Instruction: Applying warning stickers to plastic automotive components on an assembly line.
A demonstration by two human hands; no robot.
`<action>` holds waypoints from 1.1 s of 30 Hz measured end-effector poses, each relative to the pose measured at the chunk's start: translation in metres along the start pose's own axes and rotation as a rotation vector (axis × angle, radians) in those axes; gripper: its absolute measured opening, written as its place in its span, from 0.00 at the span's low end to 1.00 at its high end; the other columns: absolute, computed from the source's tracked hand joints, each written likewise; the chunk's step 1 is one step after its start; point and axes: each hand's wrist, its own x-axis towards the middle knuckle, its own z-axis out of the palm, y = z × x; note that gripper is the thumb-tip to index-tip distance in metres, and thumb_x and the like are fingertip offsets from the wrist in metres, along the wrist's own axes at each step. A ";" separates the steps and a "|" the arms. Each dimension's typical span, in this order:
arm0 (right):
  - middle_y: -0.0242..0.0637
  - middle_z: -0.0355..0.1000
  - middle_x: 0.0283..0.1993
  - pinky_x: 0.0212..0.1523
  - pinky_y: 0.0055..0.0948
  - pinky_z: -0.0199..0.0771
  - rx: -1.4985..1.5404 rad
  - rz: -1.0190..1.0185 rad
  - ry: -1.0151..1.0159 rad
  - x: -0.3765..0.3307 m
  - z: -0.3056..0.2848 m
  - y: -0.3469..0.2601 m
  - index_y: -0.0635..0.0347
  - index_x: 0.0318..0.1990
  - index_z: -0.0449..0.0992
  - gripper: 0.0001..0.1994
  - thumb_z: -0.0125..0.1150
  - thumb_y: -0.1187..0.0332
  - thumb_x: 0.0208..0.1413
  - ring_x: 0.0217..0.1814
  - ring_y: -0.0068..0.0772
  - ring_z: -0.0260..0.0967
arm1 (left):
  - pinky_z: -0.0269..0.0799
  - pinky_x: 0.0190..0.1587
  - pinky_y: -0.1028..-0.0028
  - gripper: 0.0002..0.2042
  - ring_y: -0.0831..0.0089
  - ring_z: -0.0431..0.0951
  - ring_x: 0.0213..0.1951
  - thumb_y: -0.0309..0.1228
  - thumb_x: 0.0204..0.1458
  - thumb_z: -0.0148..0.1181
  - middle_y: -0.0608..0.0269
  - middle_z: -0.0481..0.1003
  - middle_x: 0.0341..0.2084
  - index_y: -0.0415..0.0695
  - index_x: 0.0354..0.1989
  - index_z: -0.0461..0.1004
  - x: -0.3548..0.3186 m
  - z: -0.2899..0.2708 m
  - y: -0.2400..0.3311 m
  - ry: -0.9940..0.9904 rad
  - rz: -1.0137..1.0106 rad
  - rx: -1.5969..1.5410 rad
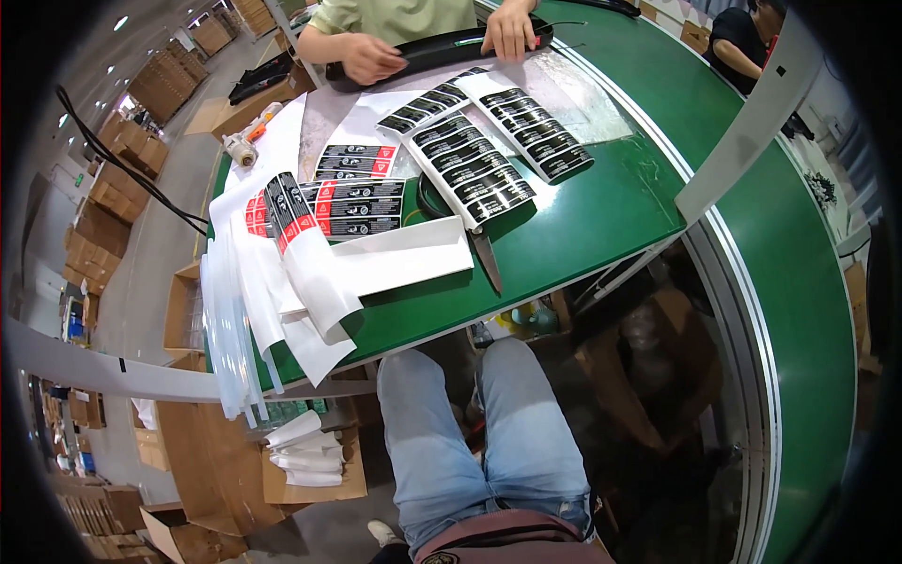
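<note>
Neither of my hands is in view; only my legs in blue jeans show below the table's near edge. Across the green table (583,235), a co-worker's hands (512,33) rest on a long black curved part (432,54). Sheets of black labels (470,169) lie between us, one partly over a pair of scissors (487,261) whose blade points toward me. To their left are sheets of black and red labels (360,208) and curled white backing paper (319,291) hanging over the edge.
Clear plastic strips (230,329) hang off the table's left corner. Near the left edge lies an orange and white tool (246,146). A cardboard box of white paper (310,461) stands below left. White metal posts (742,132) rise beside the table, with a green conveyor (808,376) to the right.
</note>
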 end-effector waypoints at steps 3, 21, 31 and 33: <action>0.40 0.74 0.39 0.40 0.31 0.75 -0.015 -0.016 -0.053 0.001 -0.006 0.005 0.66 0.71 0.41 0.42 0.63 0.76 0.54 0.35 0.27 0.74 | 0.67 0.28 0.56 0.08 0.53 0.75 0.28 0.36 0.43 0.61 0.54 0.73 0.24 0.47 0.29 0.77 -0.003 0.013 0.002 0.014 -0.018 0.013; 0.38 0.74 0.36 0.37 0.29 0.75 -0.097 -0.140 -0.367 0.036 -0.037 0.045 0.63 0.72 0.39 0.45 0.65 0.76 0.52 0.33 0.24 0.72 | 0.68 0.28 0.56 0.08 0.53 0.75 0.27 0.36 0.44 0.60 0.54 0.74 0.25 0.47 0.30 0.77 0.019 0.057 -0.004 0.125 -0.128 0.119; 0.37 0.74 0.34 0.35 0.28 0.74 -0.123 -0.167 -0.520 0.045 -0.057 0.072 0.62 0.72 0.38 0.47 0.66 0.76 0.51 0.32 0.22 0.71 | 0.68 0.28 0.56 0.08 0.52 0.75 0.27 0.36 0.44 0.60 0.54 0.74 0.25 0.47 0.30 0.77 0.041 0.080 0.003 0.164 -0.149 0.160; 0.37 0.74 0.34 0.35 0.28 0.74 -0.120 -0.168 -0.552 0.045 -0.056 0.079 0.61 0.72 0.38 0.47 0.66 0.76 0.51 0.32 0.22 0.71 | 0.68 0.28 0.56 0.08 0.52 0.75 0.27 0.37 0.44 0.60 0.54 0.74 0.25 0.47 0.30 0.77 0.042 0.084 0.002 0.166 -0.148 0.171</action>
